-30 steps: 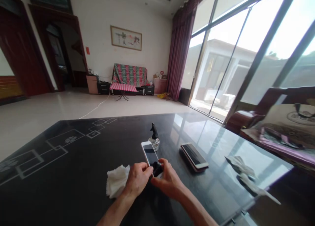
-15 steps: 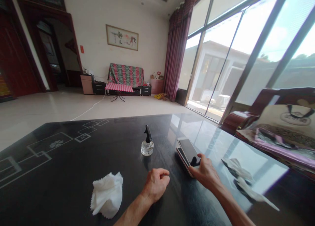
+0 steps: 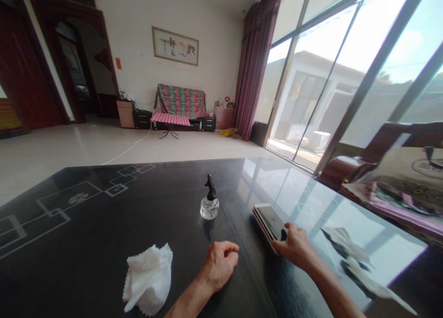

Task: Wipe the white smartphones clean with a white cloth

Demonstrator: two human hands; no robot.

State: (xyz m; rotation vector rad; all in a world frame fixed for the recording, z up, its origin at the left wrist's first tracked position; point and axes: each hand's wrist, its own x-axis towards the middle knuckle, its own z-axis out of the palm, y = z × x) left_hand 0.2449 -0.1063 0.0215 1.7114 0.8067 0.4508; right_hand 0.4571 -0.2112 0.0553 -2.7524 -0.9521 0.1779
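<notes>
My right hand (image 3: 296, 244) grips the near end of a white-framed smartphone (image 3: 272, 220), thumb on one long side and fingers on the other. The phone lies face up, nearly flush on another phone-like slab (image 3: 262, 229) whose edge shows beneath it. My left hand (image 3: 222, 265) rests on the black tabletop, fingers curled into a loose fist, with nothing visible in it. Just beyond it stands a small clear spray bottle (image 3: 209, 209) with a black trigger head. A crumpled white cloth (image 3: 148, 279) with zigzag edges sits to the left of my left hand.
Crumpled white wipes or wrappers (image 3: 349, 246) lie on the table (image 3: 93, 235) right of my right hand. Beyond the table's right edge is a wooden sofa (image 3: 342, 168) with a bag on it. A small checked-cloth table (image 3: 170, 118) stands by the far wall.
The upper phone has come down from a tilt to lie almost flat on the slab below, my right hand still on it. My left hand stays curled. The view has shifted slightly.
</notes>
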